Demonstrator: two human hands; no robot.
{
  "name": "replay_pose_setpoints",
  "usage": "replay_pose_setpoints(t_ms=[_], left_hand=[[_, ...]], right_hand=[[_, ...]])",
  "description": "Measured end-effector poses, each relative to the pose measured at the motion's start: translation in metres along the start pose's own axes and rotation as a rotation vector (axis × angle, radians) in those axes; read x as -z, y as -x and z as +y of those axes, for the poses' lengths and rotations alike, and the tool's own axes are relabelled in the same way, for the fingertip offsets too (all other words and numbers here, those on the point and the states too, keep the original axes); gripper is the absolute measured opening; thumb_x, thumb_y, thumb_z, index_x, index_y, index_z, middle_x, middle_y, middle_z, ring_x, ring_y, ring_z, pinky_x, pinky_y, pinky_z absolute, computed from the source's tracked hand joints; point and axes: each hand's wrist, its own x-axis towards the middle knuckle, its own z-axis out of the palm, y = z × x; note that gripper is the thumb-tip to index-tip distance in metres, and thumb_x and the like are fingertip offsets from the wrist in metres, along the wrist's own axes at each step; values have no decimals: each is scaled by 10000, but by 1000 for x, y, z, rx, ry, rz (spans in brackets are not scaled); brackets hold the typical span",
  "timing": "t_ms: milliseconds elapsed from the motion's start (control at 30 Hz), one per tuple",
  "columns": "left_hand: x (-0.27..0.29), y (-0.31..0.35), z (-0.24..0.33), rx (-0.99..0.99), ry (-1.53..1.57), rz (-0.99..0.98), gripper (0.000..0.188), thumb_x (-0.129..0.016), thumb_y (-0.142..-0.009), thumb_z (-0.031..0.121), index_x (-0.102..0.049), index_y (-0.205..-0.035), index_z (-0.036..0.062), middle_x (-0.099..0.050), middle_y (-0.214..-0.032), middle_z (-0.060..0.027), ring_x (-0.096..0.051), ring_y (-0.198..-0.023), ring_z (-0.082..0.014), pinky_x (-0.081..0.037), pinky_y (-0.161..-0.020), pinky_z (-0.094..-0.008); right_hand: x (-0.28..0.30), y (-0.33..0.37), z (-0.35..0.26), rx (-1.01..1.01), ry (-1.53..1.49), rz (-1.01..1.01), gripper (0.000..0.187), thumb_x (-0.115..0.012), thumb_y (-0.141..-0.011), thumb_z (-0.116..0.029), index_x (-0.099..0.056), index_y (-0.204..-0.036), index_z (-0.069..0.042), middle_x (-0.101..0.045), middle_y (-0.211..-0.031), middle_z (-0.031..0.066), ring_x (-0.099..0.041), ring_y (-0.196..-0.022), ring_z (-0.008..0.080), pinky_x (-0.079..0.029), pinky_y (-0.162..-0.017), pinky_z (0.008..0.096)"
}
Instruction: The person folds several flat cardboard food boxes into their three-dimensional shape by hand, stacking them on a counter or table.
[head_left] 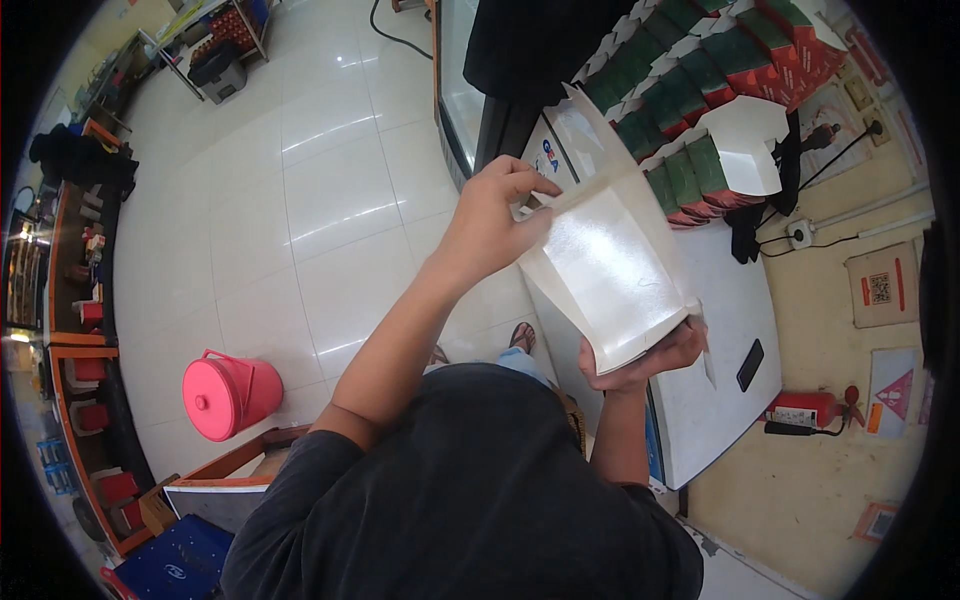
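I hold a white unfolded cardboard box blank (610, 258) up in front of me with both hands. My left hand (492, 220) pinches its upper left flap with the fingers curled over the edge. My right hand (645, 362) grips the lower edge from underneath. The blank's glossy inner side faces me and its flaps stand partly bent. Below it lies the white lid of a chest freezer (715, 400).
Rows of folded green-and-red boxes (700, 70) are stacked on the freezer's far end, with one open white box (750, 140) on top. A black phone (750, 364) lies on the lid. A pink lidded bucket (230, 394) stands on the tiled floor. A red fire extinguisher (805, 408) lies by the wall.
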Motion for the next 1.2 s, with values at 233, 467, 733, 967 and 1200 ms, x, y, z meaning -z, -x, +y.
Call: replay_pose_setpoints(t_ms=[233,467,733,967,1200], left_hand=[[-15,12,-2,54,587,210,252,-661,-879,50,-648,-1112,-44,-693,-1141,-149,-627,-1071,-147,-510,-918,-316],[-1,23,-5,-52,570,-3,219,-666,-925,107,-720,-1109,0,-693,-1155,-157,-606,-1159,-181,-481,-965,-323],[4,21,-8,16,558,-31,269,-700,-906,111,-706,-1154,5,-666,-1204,-200,-579,-1224,-249,-461,-989,-337],[-1,23,11,-31,291,81,115,-710,-897,75,-728,-946,-27,-718,-1052,-202,-627,-1173,-256,-485,-936,-318],[-21,25,15,-239,112,585,106,-728,-863,62,-702,-829,-35,-737,-846,-178,-739,-871,-219,-532,-631,-269]], right_hand=[[-1,-1,3,35,36,40,885,-744,-641,-299,-239,-1308,-10,-320,-1343,219,-448,-1244,340,-383,-1111,505],[-5,0,8,73,-17,93,939,-760,-662,-380,-227,-1340,-8,-310,-1358,227,-435,-1277,343,-383,-1124,512],[7,-18,1,190,144,-77,1053,-743,-669,-462,-183,-1476,-83,-313,-1354,202,-390,-1319,340,-380,-1118,541],[-2,0,7,16,82,34,1051,-745,-673,-460,-170,-1472,-91,-320,-1343,200,-392,-1303,344,-381,-1110,551],[-2,-9,-1,92,134,-93,1153,-759,-683,-571,-97,-1499,-97,-321,-1365,227,-373,-1324,366,-374,-1112,541]])
